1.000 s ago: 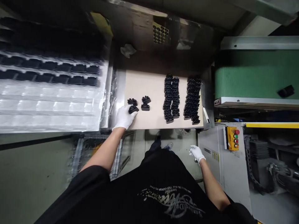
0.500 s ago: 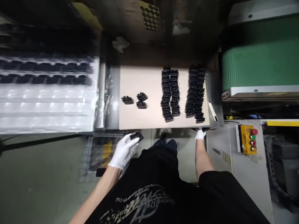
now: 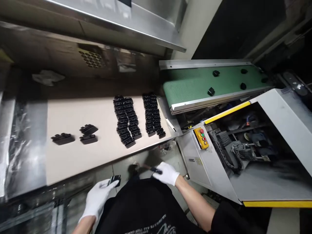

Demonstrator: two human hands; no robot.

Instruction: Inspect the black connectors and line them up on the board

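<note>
My left hand [image 3: 96, 198], in a white glove, pinches a small black part [image 3: 114, 180] below the table's front edge. To its right, my right hand [image 3: 167, 173], also gloved, is closed on a thin dark-handled tool [image 3: 156, 170] whose far end is blurred. Both hands are in front of my body, apart from each other. On the beige board [image 3: 65, 162] lie a few loose black parts [image 3: 62, 139] at the left. Long rows of black parts [image 3: 123, 120] stand in the middle, and more rows [image 3: 152, 115] stand at the board's right side.
A green conveyor belt [image 3: 190, 81] carries several black parts at the upper right. Below it stands a grey machine with a yellow button box [image 3: 201, 138]. A white pen-like object [image 3: 170, 124] lies beside the board. A metal shelf edge [image 3: 122, 29] crosses above.
The view has swung to the right, showing more conveyor and machine. My right hand has come from the table's front edge towards my left hand, with the tool in it. The left still holds its part.
</note>
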